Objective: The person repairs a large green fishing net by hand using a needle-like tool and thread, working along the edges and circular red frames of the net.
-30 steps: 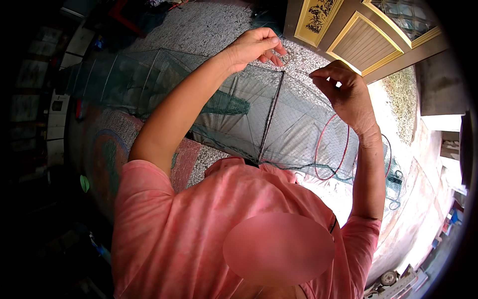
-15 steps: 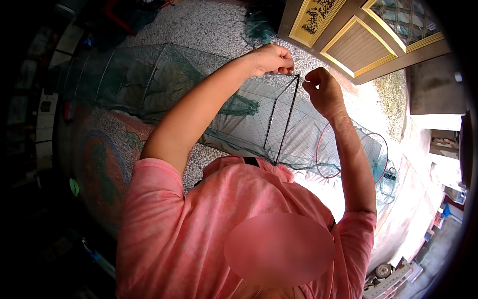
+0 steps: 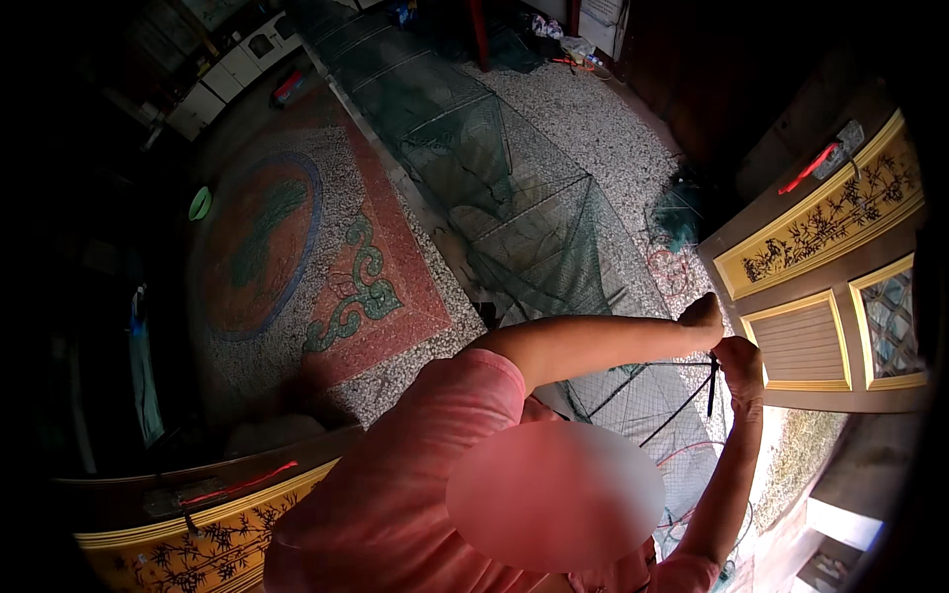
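Note:
A long green fishing-net trap [image 3: 539,232] with dark crosswise frames stretches over the floor from the far left to beneath my arms. My left hand [image 3: 702,324] is closed above the upper corner of one black frame [image 3: 675,415]. Just below it, my right hand [image 3: 739,366] is closed right beside that corner, the two hands nearly touching. Whatever sits between the fingers is too small or hidden to name. A dark strip hangs from the corner under my hands. Near my right forearm, a thin red hoop [image 3: 682,450] shows in the netting.
A brown door [image 3: 791,395] with yellow-trimmed panels stands close to my right hand. Another door [image 3: 227,524] is at the lower left. A dark green net bundle [image 3: 676,212] lies on the pebbled floor. A green bowl [image 3: 200,204] is at the far left.
My view and body have turned, shifting both hands to the right of the picture. The hands, apart before, are now together at the frame corner.

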`<state>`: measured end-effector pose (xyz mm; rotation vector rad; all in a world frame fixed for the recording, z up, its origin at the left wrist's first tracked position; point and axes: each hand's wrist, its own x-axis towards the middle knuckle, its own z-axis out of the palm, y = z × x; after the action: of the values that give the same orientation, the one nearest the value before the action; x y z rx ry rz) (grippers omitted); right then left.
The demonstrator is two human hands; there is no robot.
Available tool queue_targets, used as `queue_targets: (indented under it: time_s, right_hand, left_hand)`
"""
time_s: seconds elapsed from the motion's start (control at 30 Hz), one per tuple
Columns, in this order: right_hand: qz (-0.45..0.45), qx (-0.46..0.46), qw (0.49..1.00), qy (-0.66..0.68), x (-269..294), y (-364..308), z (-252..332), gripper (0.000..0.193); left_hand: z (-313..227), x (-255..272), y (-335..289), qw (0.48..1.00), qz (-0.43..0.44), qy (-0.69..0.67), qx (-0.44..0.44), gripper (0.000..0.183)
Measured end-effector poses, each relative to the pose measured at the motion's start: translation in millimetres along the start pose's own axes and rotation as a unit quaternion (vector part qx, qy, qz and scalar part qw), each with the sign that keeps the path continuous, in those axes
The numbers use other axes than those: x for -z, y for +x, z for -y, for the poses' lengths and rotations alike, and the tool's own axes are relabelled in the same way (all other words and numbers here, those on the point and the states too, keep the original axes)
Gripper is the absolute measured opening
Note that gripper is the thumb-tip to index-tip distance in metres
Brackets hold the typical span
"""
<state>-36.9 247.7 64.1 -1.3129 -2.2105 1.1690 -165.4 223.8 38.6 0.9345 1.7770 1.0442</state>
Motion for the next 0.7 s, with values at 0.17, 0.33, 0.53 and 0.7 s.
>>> queue_targets:
  time_s: [0.17,0.33,0.53,0.7]
  right_hand:
    - [0.068,-0.057,0.994,0.059,-2.7,6.0,12.3,0.023]
    - [-0.095,0.111,0.988,0.047,-22.5,50.2,17.1,0.026]
    - [-0.142,0.145,0.898,0.391,50.7,49.2,76.6,0.021]
    - [-0.112,0.202,0.886,0.402,213.8,8.7,31.5,0.018]
  left_hand:
    - [21.8,15.0,33.6,0.936,0.129,-0.253,0.209,0.018]
    - [8.5,18.0,17.3,0.957,0.205,-0.127,0.164,0.015]
    - [4.1,25.5,-11.5,0.961,0.219,0.110,-0.126,0.013]
    - [8.9,34.5,-32.5,0.921,0.214,0.024,-0.325,0.010]
